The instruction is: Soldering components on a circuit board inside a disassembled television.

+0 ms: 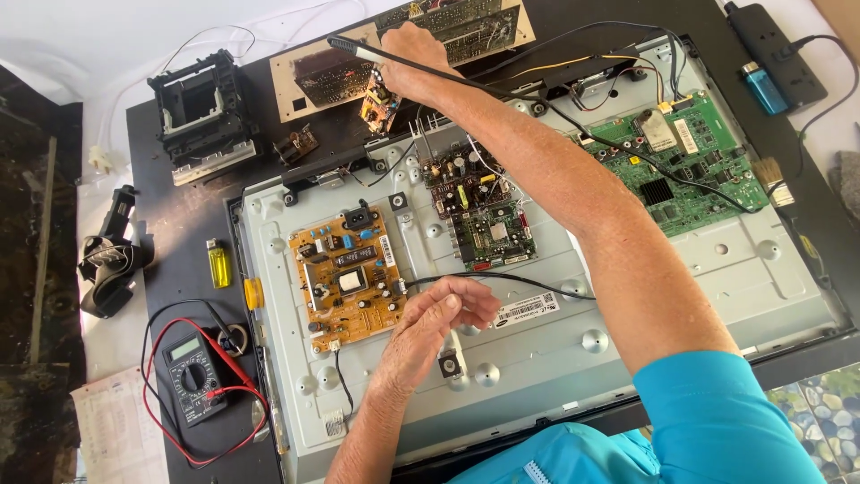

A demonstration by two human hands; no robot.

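My right hand (408, 58) reaches across to the far side of the table and is closed around a black soldering iron (358, 49) whose tip points left. It hovers over a small yellow circuit board (378, 103), which stands tilted below the palm. My left hand (439, 318) rests on the grey metal back of an opened flat television (699, 287). Its fingers pinch a thin black wire (511, 278) that runs off to the right under my right forearm. An orange power board (345, 278) lies just left of this hand.
A green main board (681, 161) sits at the upper right and a small dark board (475, 211) in the middle. Left of the television lie a multimeter with red leads (193, 376), a yellow lighter (219, 263) and a black plastic frame (202, 112). A blue lighter (764, 87), power strip (775, 49) and brush (770, 175) are at right.
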